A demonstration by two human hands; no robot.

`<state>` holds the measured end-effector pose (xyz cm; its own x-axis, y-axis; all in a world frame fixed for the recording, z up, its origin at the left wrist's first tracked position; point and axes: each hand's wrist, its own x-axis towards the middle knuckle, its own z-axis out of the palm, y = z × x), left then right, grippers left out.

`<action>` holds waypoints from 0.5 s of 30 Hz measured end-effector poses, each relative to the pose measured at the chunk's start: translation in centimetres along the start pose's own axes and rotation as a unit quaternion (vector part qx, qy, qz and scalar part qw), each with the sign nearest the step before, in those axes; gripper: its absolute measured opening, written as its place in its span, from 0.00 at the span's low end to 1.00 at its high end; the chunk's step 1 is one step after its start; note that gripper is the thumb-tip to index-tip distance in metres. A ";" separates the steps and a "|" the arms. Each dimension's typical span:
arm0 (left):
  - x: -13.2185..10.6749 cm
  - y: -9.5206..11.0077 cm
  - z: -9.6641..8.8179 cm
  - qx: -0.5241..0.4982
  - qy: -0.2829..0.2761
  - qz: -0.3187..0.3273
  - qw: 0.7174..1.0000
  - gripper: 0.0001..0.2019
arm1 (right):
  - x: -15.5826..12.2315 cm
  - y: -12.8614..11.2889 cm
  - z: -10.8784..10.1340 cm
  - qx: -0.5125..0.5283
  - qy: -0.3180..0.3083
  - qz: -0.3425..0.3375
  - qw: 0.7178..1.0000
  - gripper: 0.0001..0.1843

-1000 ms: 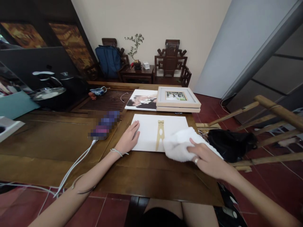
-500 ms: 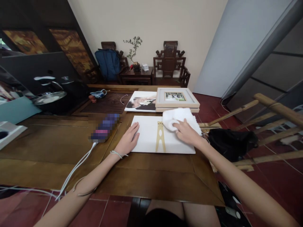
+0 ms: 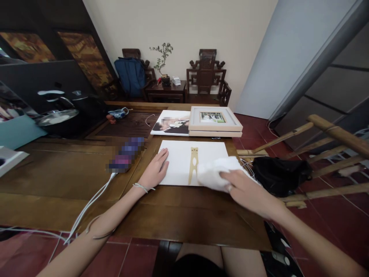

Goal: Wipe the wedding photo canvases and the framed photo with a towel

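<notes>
- White board [image 3: 180, 161] lies flat on the surface [image 3: 178, 219], right in front of the person, long edge toward them. A slim gold stand piece [image 3: 193, 166] runs down its middle, so this looks like the back face of a frame.
- White cloth [image 3: 211, 175] is bunched on the board's near right corner and hangs a bit over the edge.
- Right hand [image 3: 245, 189] sits on top of the cloth. Grip: fingers curled down into the bunch, closed on the fabric and pressing it onto the board. There is a ring on one finger.
- Left hand [image 3: 155, 169] is on the board's left edge. Grip: fully open, palm flat, fingers together, holding nothing. My read is that it pins the board so it won't slide under the cloth's pressure.
- Thin bracelet [image 3: 141, 187] on the left wrist.
- Just behind the board: a photo print [image 3: 170, 124] and, touching it on the right, stacked framed pictures [image 3: 215, 121], lying flat clear of the hands.
- Left of the board: a blurred-out object [image 3: 125, 154] with a white cable [image 3: 92, 204] running off the near edge.
- Right, off the surface: a black bag [image 3: 278, 173] on a bamboo chair [image 3: 331, 132].
</notes>
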<state>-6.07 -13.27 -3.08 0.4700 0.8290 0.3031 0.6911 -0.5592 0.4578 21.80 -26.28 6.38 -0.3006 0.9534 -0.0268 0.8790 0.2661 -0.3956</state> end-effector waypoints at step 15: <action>0.0 0.0 -0.1 0.004 0.000 0.000 1.000 0.26 | 5.8 2.9 3.1 -0.106 0.025 -0.047 0.993 0.22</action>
<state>-6.09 -13.27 -3.03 0.4692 0.8295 0.3030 0.6957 -0.5585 0.4517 21.47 -20.41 2.24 -0.3714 0.9272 0.0484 0.9074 0.3735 -0.1926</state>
